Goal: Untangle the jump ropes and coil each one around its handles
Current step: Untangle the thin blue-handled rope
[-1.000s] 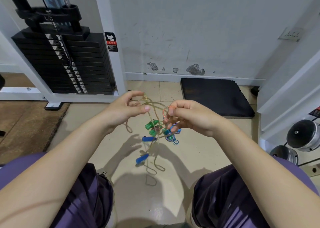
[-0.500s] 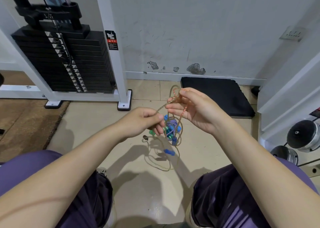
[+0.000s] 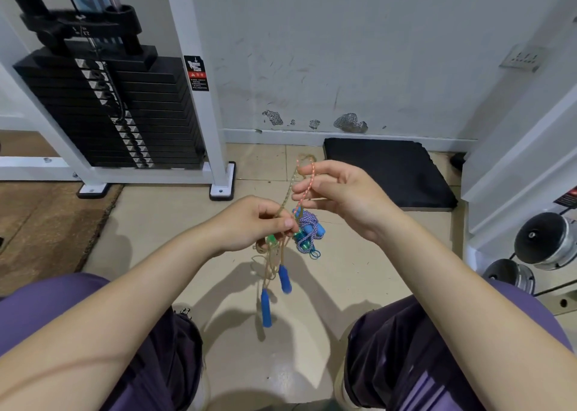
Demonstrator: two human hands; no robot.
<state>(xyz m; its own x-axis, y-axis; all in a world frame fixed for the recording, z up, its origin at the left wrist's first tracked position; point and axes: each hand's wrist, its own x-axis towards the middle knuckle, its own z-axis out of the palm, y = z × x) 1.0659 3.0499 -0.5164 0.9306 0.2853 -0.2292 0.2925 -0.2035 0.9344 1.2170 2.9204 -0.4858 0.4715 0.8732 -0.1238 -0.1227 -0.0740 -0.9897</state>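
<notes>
The person sits over a tiled floor (image 3: 237, 363), both forearms reaching forward above dark purple-clad knees; between the hands hangs a tangle of jump ropes (image 3: 282, 245), held in the air and clear of the floor. The left hand (image 3: 249, 223) has its grip closed in a pinch of thumb and fingers on tan cord near the middle of the tangle, with a green handle (image 3: 271, 239) just below its fingertips; the right hand (image 3: 340, 195), higher and a little farther off, has its grip closed on a loop of orange speckled cord (image 3: 307, 185), which rises above the fingers and runs down to the knot. Just right of the left hand's fingertips sits a tight bundle of purple-and-white cord (image 3: 307, 223) wound about blue handles, with a teal piece beneath it; how these strands cross inside the bundle cannot be made out. Two blue handles (image 3: 274, 292) dangle on tan cord below the left hand, the nearer one lower, somewhat blurred. At the far left stands a weight stack (image 3: 118, 107) in a white frame; a black pad (image 3: 387, 173) lies on the floor by the far wall; dumbbells (image 3: 543, 242) rest at the right; a brown mat (image 3: 46, 220) lies at the left.
</notes>
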